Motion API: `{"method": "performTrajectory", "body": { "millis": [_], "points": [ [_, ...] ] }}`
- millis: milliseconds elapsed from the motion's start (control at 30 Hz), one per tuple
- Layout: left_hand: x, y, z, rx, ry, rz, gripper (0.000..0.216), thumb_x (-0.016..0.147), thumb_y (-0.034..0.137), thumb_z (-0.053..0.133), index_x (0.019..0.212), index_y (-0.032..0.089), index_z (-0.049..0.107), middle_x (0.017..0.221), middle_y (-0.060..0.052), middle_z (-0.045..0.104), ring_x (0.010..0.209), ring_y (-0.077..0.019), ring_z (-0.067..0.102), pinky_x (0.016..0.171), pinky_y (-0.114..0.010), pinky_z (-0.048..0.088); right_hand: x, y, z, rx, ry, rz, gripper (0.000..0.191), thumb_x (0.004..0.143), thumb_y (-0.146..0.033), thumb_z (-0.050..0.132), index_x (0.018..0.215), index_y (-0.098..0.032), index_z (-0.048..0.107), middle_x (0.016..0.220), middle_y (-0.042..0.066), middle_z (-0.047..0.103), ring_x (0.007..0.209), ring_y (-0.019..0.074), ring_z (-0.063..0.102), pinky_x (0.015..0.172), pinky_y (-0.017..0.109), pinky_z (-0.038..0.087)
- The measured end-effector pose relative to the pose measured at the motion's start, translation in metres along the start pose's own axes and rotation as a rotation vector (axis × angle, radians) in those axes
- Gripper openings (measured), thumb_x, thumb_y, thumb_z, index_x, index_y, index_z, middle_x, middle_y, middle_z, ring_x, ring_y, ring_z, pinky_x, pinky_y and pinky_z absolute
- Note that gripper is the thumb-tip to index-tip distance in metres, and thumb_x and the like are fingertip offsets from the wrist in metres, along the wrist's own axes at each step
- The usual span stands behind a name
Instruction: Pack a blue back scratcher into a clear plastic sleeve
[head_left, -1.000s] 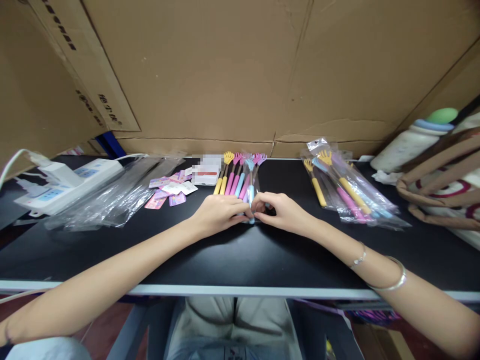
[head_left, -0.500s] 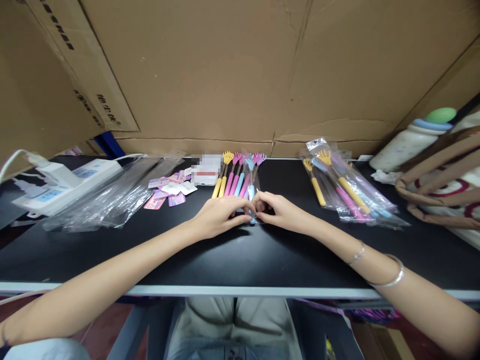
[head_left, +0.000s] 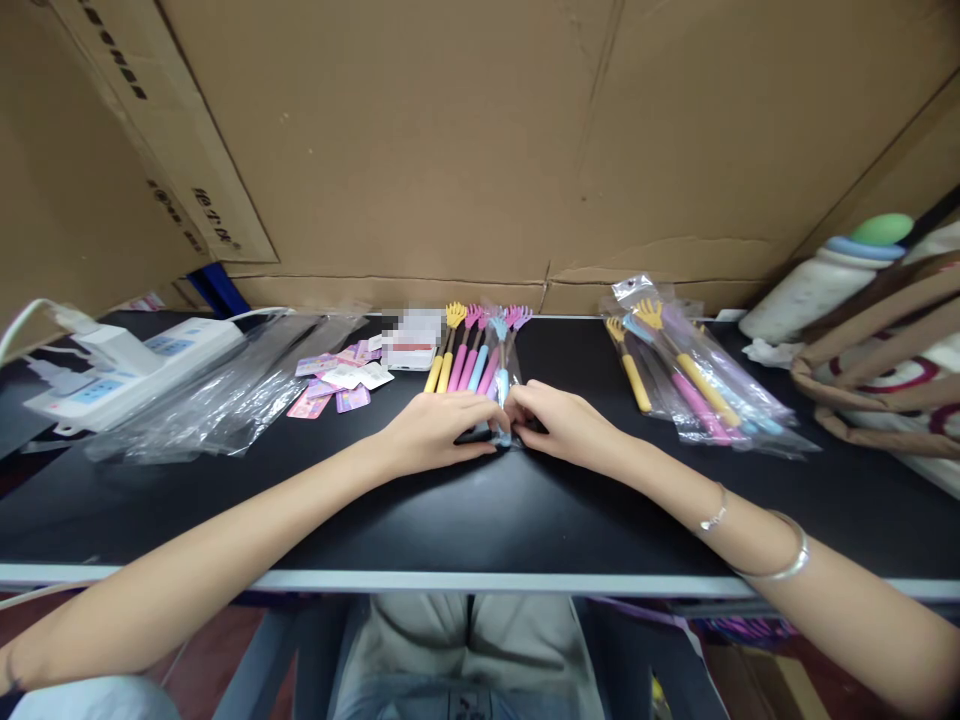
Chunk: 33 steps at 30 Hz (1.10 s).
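my left hand and right hand pinch the bagged scratcher at its 6 o'clock end; light, stiff, slippery film.

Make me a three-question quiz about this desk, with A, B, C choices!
1. Where is the white power strip?
A. far left
B. far right
C. under the table

2. What colour is the table?
A. white
B. black
C. green

3. What are both hands doing?
A. resting in the lap
B. pinching the near end of a clear packet of back scratchers
C. lifting the bottle

Answers: 1 A, it lies at the left edge. 2 B, its top is black. 3 B, the left hand and right hand meet on the packet.
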<state>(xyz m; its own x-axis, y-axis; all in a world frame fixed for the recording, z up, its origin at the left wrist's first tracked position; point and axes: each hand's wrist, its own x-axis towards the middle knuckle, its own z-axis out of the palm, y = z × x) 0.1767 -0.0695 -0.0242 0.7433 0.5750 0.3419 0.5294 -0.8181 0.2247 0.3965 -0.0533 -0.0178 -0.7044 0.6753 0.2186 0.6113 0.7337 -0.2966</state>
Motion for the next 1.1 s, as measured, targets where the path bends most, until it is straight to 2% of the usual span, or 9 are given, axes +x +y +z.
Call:
{"method": "performTrajectory", "body": {
  "millis": [133,300,500,667,800,933,1033,1100],
  "points": [
    [0.001,-0.004,0.001,0.101,0.025,0.087,0.011,0.092,0.031,0.054,0.095,0.023,0.061,0.091,0.003,0.065,0.085,-0.0106,0.059,0.067,-0.019,0.037,0.001,-0.002,-0.001,-0.021,-0.010,-0.040,0.016,0.074,-0.004,0.050,0.078,-0.019,0.051,0.077,0.000,0.052,0.070,0.0123,0.048,0.061,0.021,0.033],
    [0.001,-0.004,0.004,0.152,0.074,0.086,0.012,0.092,0.029,0.053,0.089,0.023,0.063,0.086,0.003,0.064,0.083,-0.0108,0.057,0.066,-0.020,0.036,0.001,-0.004,-0.003,-0.033,-0.003,-0.076,0.017,0.074,-0.003,0.049,0.077,-0.019,0.051,0.077,0.001,0.055,0.073,0.0138,0.049,0.063,0.022,0.035],
    [0.001,0.004,0.008,-0.050,0.060,-0.013,0.008,0.090,0.021,0.050,0.087,0.020,0.058,0.084,0.002,0.063,0.079,-0.0106,0.059,0.069,-0.020,0.041,0.000,0.000,-0.002,0.027,0.029,-0.106,0.013,0.073,-0.005,0.050,0.075,-0.019,0.052,0.074,0.000,0.055,0.070,0.0132,0.050,0.064,0.023,0.037],
    [0.002,0.007,0.008,-0.275,0.158,-0.113,0.004,0.085,0.017,0.054,0.083,0.018,0.058,0.082,0.001,0.063,0.076,-0.0114,0.058,0.070,-0.021,0.044,0.001,-0.002,-0.004,0.264,0.058,-0.059,0.008,0.076,-0.011,0.053,0.080,-0.018,0.054,0.074,0.000,0.059,0.067,0.0118,0.053,0.065,0.023,0.041],
    [0.003,0.012,0.005,-0.348,0.293,-0.197,0.007,0.085,0.020,0.056,0.079,0.016,0.058,0.074,0.001,0.061,0.064,-0.0096,0.054,0.059,-0.019,0.042,0.001,-0.007,-0.008,0.375,0.140,0.064,0.004,0.078,-0.019,0.058,0.081,-0.018,0.056,0.074,-0.001,0.059,0.065,0.0113,0.053,0.063,0.024,0.042],
    [0.005,0.016,0.003,-0.388,0.398,-0.215,0.010,0.086,0.023,0.056,0.079,0.016,0.059,0.071,0.001,0.061,0.063,-0.0086,0.055,0.057,-0.018,0.044,0.002,-0.011,-0.006,0.770,0.119,0.155,0.021,0.080,-0.032,0.063,0.092,-0.019,0.052,0.087,0.003,0.063,0.078,0.0143,0.061,0.070,0.028,0.049],
    [0.006,0.016,0.004,-0.429,0.432,-0.219,0.009,0.087,0.025,0.057,0.085,0.016,0.060,0.080,-0.001,0.064,0.069,-0.0094,0.059,0.058,-0.017,0.047,0.003,-0.014,-0.004,1.065,0.082,0.290,0.034,0.074,-0.038,0.070,0.093,-0.020,0.047,0.083,0.001,0.063,0.073,0.0139,0.064,0.071,0.031,0.053],
    [0.005,0.017,0.004,-0.444,0.448,-0.212,0.009,0.087,0.024,0.057,0.092,0.017,0.060,0.086,-0.002,0.066,0.075,-0.0102,0.062,0.063,-0.017,0.050,0.003,-0.017,-0.004,1.184,0.106,0.388,0.039,0.071,-0.039,0.074,0.093,-0.021,0.046,0.081,-0.001,0.064,0.075,0.0135,0.066,0.075,0.032,0.054]
  ]
}}
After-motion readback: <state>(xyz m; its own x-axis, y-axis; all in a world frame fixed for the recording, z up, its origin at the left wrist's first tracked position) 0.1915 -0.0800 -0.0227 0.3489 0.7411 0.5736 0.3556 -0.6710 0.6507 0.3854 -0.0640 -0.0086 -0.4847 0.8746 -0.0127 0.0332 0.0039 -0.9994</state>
